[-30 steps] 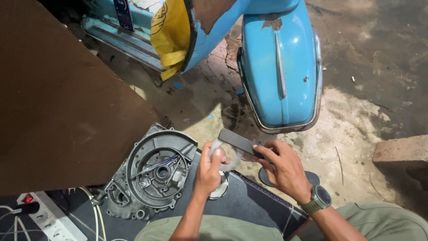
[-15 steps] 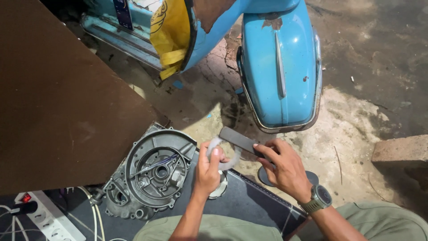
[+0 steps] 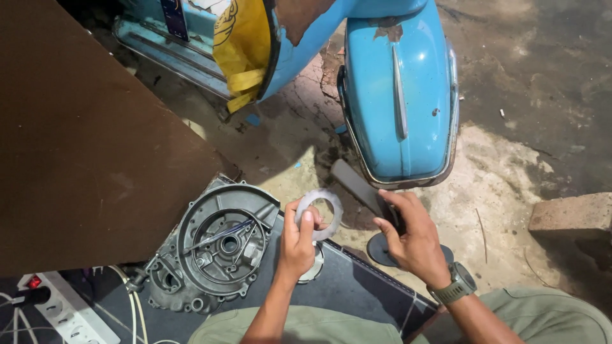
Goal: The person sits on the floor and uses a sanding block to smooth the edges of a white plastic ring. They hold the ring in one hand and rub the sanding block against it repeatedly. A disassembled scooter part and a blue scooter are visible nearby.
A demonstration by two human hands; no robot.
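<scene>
Ring (image 3: 320, 214), one, flat and grey, pinched in my left hand (image 3: 298, 239), thumb on near side, fingers behind. Ring stands up above black mat (image 3: 357, 286), just past my fingertips. My right hand (image 3: 411, 236) wraps round one flat dark file (image 3: 359, 183), blade pointing up-left toward blue scooter (image 3: 398, 89). Ring and file apart, small gap between. One grey engine cover (image 3: 220, 245) lies left of my left hand. One brick (image 3: 570, 215) far right. One power strip (image 3: 67, 315) bottom left.
</scene>
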